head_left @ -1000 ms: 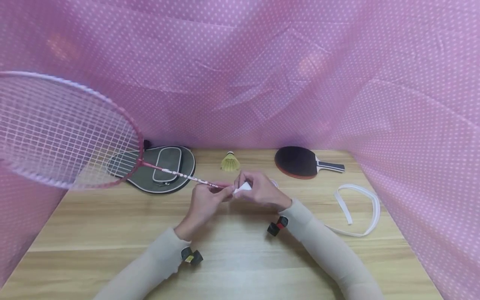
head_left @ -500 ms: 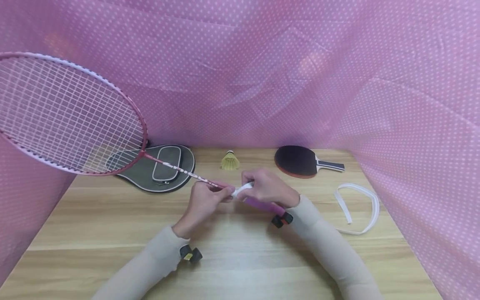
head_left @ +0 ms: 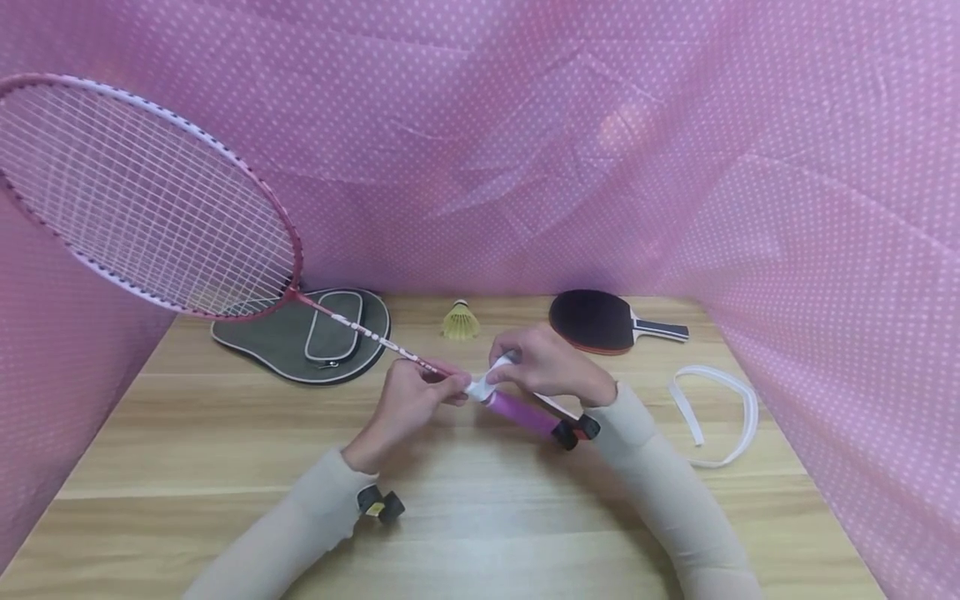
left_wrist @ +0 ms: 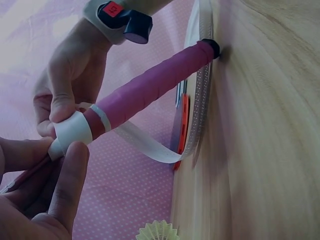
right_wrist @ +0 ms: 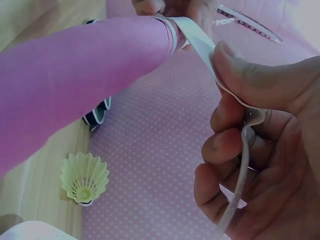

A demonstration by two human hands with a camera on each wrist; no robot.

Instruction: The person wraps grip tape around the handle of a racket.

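White tape pinched in both hands at a pink racket handle.

Right hand [head_left: 551, 367] has thumb and fingers clamped on the white tape [left_wrist: 145, 144], pulled off the top of the purple handle [head_left: 522, 414]; left hand [head_left: 411, 398] pinches the wound white turn where handle meets shaft. The badminton racket [head_left: 150, 196] slants up to the left above the wooden table [head_left: 465, 517]. Farther back lie a grey racket cover [head_left: 303, 337], a yellow shuttlecock [head_left: 460, 322], a table-tennis bat [head_left: 600, 323] and a loose white strip [head_left: 720, 417].
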